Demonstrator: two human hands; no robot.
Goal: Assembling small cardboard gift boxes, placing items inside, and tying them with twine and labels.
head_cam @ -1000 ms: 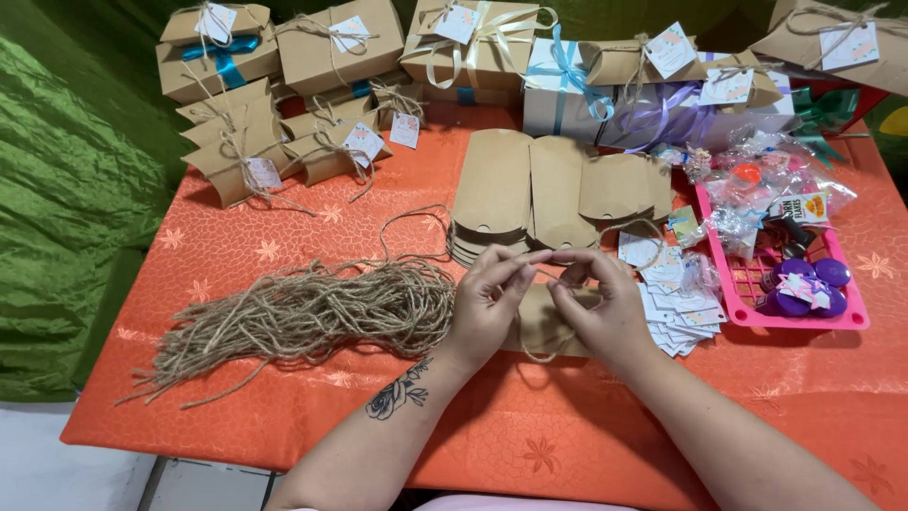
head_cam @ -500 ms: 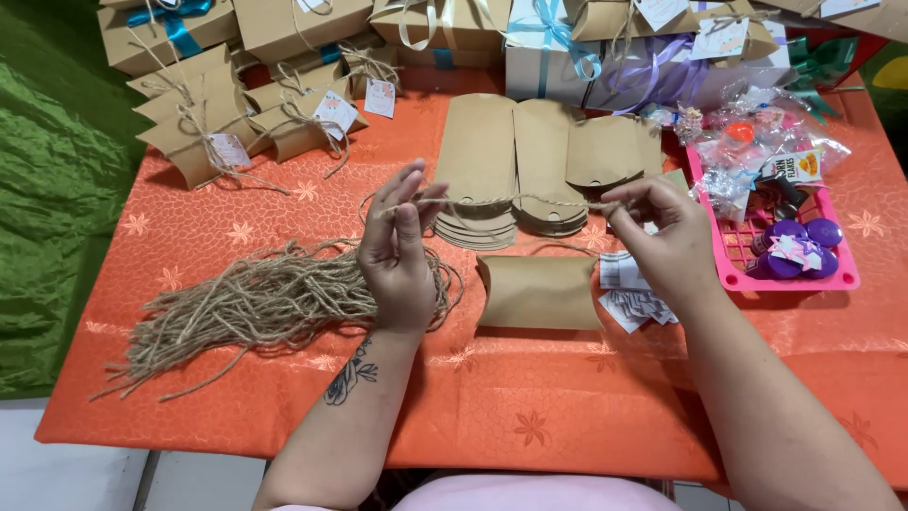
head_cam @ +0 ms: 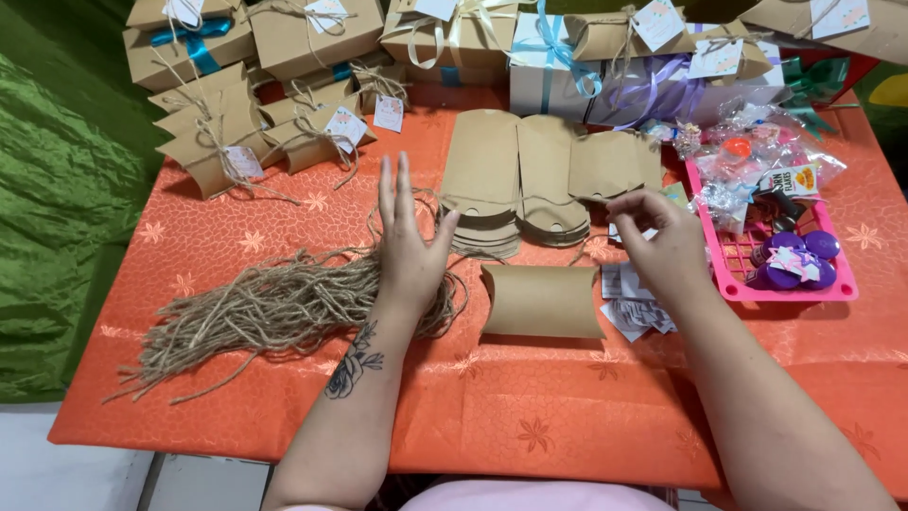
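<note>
A closed brown pillow box [head_cam: 541, 301] lies on the orange tablecloth [head_cam: 567, 407] between my hands. My left hand [head_cam: 409, 248] hovers just left of it, over the edge of a loose pile of twine strands [head_cam: 274, 308], fingers pointing up and thumb pinched in. My right hand [head_cam: 657, 244] is up and to the right of the box, fingertips pinched together. A thin strand of twine [head_cam: 402, 201] seems to run between the two hands; its span is hard to make out.
Stacks of flat brown box blanks [head_cam: 515, 175] lie behind the box. Small paper tags [head_cam: 632, 305] sit under my right wrist. A pink tray [head_cam: 832, 286] of trinkets stands at the right. Tied boxes [head_cam: 222, 142] and gift boxes [head_cam: 549, 66] line the back. Green cloth [head_cam: 57, 218] hangs at the left.
My hands left the pillow box, where they were close together, and spread apart and upward. The box now lies flat between them. The view has shifted slightly.
</note>
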